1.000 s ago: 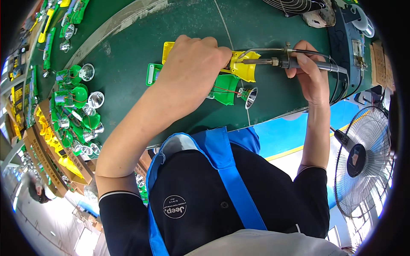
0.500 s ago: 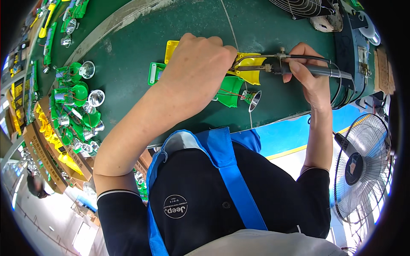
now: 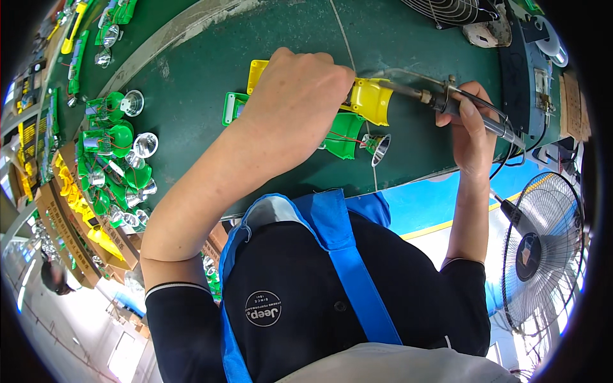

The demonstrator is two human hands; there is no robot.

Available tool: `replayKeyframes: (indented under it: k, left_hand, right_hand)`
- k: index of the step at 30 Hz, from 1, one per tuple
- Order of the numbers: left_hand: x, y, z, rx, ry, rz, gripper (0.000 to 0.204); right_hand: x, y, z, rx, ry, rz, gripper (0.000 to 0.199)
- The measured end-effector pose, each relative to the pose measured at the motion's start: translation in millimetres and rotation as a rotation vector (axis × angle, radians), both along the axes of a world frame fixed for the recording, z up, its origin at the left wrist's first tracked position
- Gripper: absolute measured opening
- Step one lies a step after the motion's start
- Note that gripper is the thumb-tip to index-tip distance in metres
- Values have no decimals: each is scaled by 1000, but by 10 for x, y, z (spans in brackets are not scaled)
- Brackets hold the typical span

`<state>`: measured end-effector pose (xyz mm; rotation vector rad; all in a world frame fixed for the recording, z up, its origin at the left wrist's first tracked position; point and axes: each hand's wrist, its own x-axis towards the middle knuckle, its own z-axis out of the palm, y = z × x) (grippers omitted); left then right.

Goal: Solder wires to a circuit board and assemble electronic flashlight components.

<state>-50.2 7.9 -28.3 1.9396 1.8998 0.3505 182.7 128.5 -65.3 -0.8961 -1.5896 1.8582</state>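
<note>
My right hand (image 3: pixel 474 127) grips the handle of a soldering iron (image 3: pixel 440 102), which has a thin metal tube clamped along it. Its tip end points left over a yellow plastic flashlight shell half (image 3: pixel 373 103) and is blurred. My left hand (image 3: pixel 295 96) is curled closed over the middle of that shell; its fingertips and whatever they pinch are hidden beneath it. Just nearer to me, partly under my left wrist, lies a green shell half (image 3: pixel 343 145). Red wires run from it to a small silver reflector (image 3: pixel 381 150).
Several green flashlight halves with reflectors (image 3: pixel 145 145) are heaped at the left of the green table (image 3: pixel 211 51). Cardboard boxes (image 3: pixel 118 239) of yellow parts stand beyond. A dark station box (image 3: pixel 520 70) with a solder spool (image 3: pixel 557 48) is at right, and a standing fan (image 3: pixel 543 249) below.
My right hand has drawn the soldering iron rightward and tilted it, its tip leaving the place beside my left fingers. My left hand stays nearly still.
</note>
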Motion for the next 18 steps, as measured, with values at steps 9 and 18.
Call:
replayKeyframes:
  k: [9, 18]
  left_hand:
    - [6, -13, -51, 34, 38, -7, 13]
    - [-52, -81, -127, 72, 87, -82, 11]
  right_hand:
    - [-100, -262, -163, 124, 164, -184, 26]
    - [-127, -377, -305, 175, 278, -247, 25]
